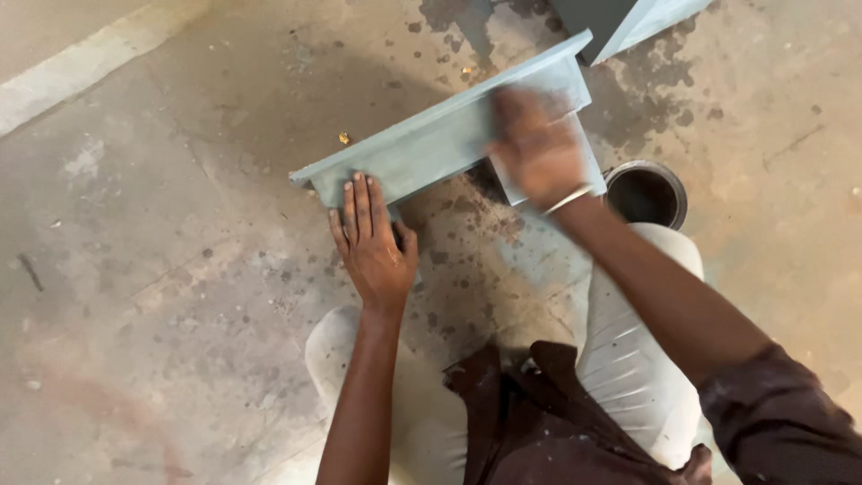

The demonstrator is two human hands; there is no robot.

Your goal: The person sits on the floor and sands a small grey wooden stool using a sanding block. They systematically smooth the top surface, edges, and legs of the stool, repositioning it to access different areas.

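Note:
A grey-painted wooden bracket-like piece [431, 144] lies on the concrete floor in front of me. My left hand [373, 238] rests flat on its near left end, fingers together and pressing down. My right hand [537, 148] is over the right part of the piece and is motion-blurred; its fingers look curled against the surface, and I cannot tell whether something is under them. A thin bangle sits at that wrist.
A round dark tin [648, 191] stands on the floor just right of my right wrist. Another grey-painted piece [620, 22] lies at the top edge. The concrete floor [180, 269] is stained with paint spots. My knees in pale trousers are below.

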